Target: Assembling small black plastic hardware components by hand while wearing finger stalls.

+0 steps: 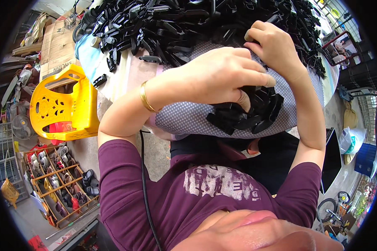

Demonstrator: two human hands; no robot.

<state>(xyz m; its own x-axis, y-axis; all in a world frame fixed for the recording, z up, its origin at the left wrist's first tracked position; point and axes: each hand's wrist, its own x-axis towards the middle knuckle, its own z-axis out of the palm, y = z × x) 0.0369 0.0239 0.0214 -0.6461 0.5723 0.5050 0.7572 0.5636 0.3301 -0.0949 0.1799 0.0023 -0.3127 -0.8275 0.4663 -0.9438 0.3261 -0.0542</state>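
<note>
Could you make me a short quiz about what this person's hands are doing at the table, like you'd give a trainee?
1. True or false: the left hand lies on a small bunch of black plastic parts on the dotted cloth.
2. Which hand is farther from the body, at the big pile?
A. left
B. right
C. neither
3. Fill in: the stool beside the table is ____ in colour.

Key
1. True. The fingers cover the bunch; whether they pinch a part cannot be told.
2. B. The right hand is at the pile's edge.
3. Yellow.
</note>
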